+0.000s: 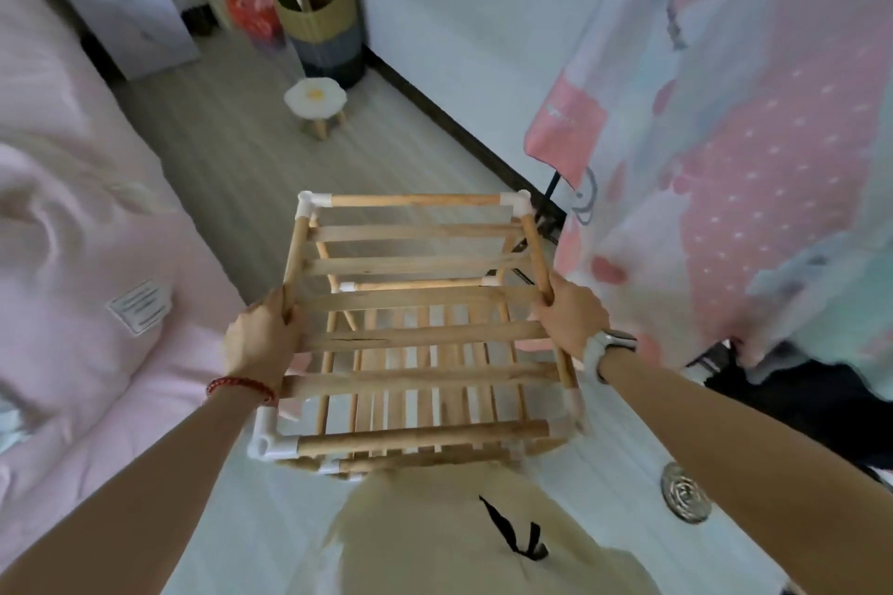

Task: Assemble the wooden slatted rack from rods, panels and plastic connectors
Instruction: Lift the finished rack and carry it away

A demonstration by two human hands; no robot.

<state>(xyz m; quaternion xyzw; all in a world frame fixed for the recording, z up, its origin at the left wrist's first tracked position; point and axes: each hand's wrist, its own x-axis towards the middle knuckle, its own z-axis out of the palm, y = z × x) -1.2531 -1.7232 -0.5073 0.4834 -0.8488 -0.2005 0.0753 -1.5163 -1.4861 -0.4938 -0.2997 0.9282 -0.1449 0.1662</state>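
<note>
I had left hand [258, 341] and right hand [570, 316] gripping the rack [420, 333] side rods; looked light, stiff, connector joints maybe loose.

Pale tan wooden rack [425, 333] with white plastic connectors [270, 442]; pink bedding [72, 256] at left; pink-and-mint curtain [754, 135] with white dots at right; red bead bracelet [241, 387]; white watch strap [597, 355]

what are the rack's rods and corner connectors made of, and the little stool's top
Rods: pale bare-looking wood, with visible grain and darker streaks. Corner connectors: smooth white plastic, by their uniform, slightly glossy look. Stool top: white with a yellow centre, apparently soft and plush, though too blurred to be sure.
</note>
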